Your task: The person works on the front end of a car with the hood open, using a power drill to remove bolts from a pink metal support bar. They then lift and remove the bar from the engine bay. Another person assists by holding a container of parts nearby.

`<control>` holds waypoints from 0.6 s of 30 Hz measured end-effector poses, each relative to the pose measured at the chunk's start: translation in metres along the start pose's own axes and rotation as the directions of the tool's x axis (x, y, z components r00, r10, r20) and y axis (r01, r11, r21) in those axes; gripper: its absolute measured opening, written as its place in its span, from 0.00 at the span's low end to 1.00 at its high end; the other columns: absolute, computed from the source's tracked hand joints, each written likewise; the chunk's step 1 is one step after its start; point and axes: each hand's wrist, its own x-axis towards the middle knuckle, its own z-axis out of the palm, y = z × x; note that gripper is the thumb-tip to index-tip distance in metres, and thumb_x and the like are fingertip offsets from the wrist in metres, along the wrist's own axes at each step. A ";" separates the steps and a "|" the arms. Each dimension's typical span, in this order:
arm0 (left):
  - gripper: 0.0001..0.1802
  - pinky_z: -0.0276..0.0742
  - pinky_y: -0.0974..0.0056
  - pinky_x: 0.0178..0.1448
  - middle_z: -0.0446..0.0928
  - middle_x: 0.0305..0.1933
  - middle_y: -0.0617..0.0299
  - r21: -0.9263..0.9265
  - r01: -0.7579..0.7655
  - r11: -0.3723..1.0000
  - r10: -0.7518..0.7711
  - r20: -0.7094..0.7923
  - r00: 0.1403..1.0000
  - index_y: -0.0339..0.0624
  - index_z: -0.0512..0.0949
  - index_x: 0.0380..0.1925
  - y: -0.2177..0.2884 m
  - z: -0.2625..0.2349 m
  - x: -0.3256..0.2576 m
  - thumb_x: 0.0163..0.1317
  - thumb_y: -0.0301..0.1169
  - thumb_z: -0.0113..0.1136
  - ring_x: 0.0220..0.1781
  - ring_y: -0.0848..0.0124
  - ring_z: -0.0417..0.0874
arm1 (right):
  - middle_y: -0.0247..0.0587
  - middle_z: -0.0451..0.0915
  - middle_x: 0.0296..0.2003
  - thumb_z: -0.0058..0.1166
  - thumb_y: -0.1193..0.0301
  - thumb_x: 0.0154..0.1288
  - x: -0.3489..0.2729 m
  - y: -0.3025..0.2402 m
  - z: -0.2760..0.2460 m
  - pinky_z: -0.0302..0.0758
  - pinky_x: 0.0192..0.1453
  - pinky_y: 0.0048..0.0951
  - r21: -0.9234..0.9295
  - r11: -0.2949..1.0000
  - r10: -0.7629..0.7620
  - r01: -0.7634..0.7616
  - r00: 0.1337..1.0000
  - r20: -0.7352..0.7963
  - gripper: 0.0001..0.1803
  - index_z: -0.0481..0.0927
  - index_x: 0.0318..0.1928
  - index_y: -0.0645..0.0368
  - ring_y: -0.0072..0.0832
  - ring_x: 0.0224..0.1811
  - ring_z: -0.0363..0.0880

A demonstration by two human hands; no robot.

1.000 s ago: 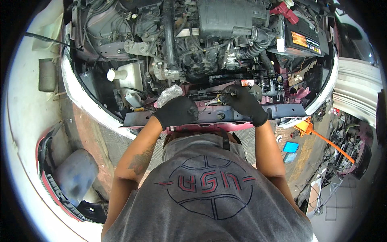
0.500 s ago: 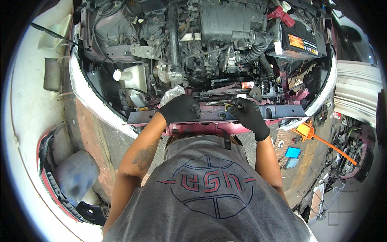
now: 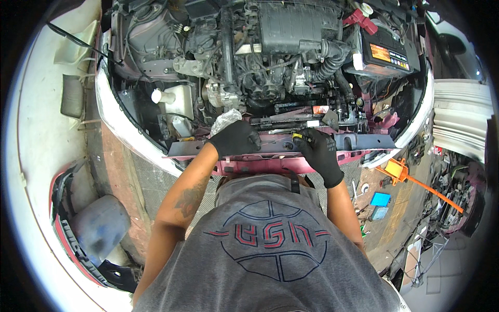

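Observation:
A dark blue-grey metal crossbar [image 3: 364,142] lies across the front of a car's open engine bay, just in front of me. My left hand [image 3: 235,141], in a black glove, is closed at the bar's left-middle part; its fingertips are curled and whatever they pinch is hidden. Crumpled clear plastic [image 3: 224,120] sits right behind it. My right hand [image 3: 319,153], gloved alike, grips a small tool with a yellow end [image 3: 298,136] above the bar, right of its middle. Most of this tool is covered by the fingers, so its kind does not show. Pinkish-red bodywork [image 3: 244,166] runs below the bar.
Beyond the bar are the engine cover [image 3: 291,26], a battery [image 3: 383,52] at right and a white reservoir [image 3: 179,101] at left. An orange floor jack [image 3: 397,170] and a blue box [image 3: 381,198] lie on the floor at right. A bumper [image 3: 73,244] stands at left.
My right hand has turned and shifted slightly down, bringing the tool's yellow end into clearer view. The left hand stays closed at nearly the same place on the bar.

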 end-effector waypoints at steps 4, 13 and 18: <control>0.11 0.78 0.56 0.43 0.83 0.29 0.53 0.022 -0.023 0.999 0.023 0.037 0.999 0.41 0.83 0.28 -0.001 -0.001 0.004 0.55 0.38 0.66 0.35 0.56 0.85 | 0.47 0.85 0.30 0.63 0.62 0.63 -0.001 0.001 0.000 0.79 0.37 0.42 -0.012 1.000 0.017 -0.017 1.000 0.003 0.11 0.84 0.38 0.56 0.45 0.32 0.84; 0.13 0.77 0.50 0.45 0.81 0.30 0.47 0.172 0.008 0.985 -0.003 -0.027 1.000 0.41 0.82 0.27 0.009 0.007 -0.002 0.60 0.40 0.61 0.35 0.49 0.83 | 0.44 0.85 0.32 0.66 0.64 0.59 -0.003 -0.002 0.005 0.78 0.37 0.41 -0.193 0.972 -0.157 0.136 0.983 -0.096 0.11 0.84 0.38 0.55 0.42 0.31 0.84; 0.17 0.77 0.49 0.48 0.81 0.33 0.43 0.132 0.021 0.991 -0.018 -0.020 1.000 0.38 0.81 0.35 0.017 0.011 -0.019 0.61 0.42 0.61 0.40 0.46 0.83 | 0.43 0.85 0.32 0.67 0.64 0.58 -0.003 0.003 0.008 0.78 0.36 0.40 -0.192 0.961 -0.223 0.199 0.968 -0.112 0.11 0.83 0.38 0.55 0.41 0.31 0.84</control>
